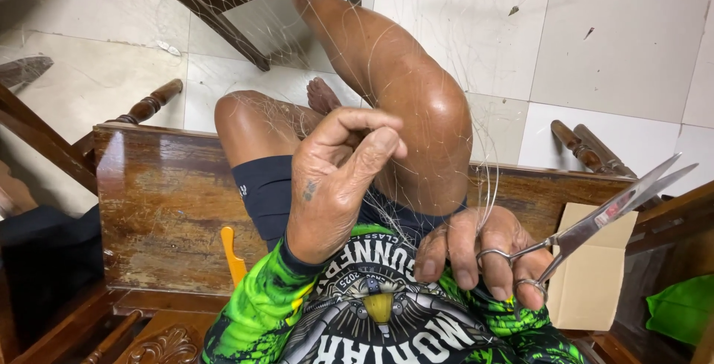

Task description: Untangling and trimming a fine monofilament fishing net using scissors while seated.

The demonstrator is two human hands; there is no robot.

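**A:** The grip first: how does each hand stand?

**B:** The left hand [335, 178] is raised in front of the knee, thumb and forefinger pressed together on a fine strand of the fishing net [416, 74]. The other fingers are curled in. The right hand [483, 256] sits lower, by the lap, with two fingers through the rings of the scissors [595, 219]. Its remaining fingers hang loosely over a gather of the same clear line.

**A:** Are the scissors open?

**B:** Slightly. The two blades part a little toward the tips, so they are not closed on anything.

**A:** Which way do they lie?

**B:** Their long axis runs from the right hand up and out to the right, tips pointing away from the body and away from the net. The pinched strand is up and to the left of the blades, well apart from them.

**A:** So which hand is nearer the line?

**B:** The left already pinches it. The right touches the strands that drop beside the raised knee [424, 111], but the blades point away from them.

**A:** And where does the net spread?

**B:** It drapes over both bare legs and rises toward the wooden chair [208, 0] ahead, very thin against the pale floor tiles [610, 37]. A yellow netting needle [232, 256] lies on the wooden bench [163, 200] left of the thigh, and a cardboard box [595, 282] sits to the right.
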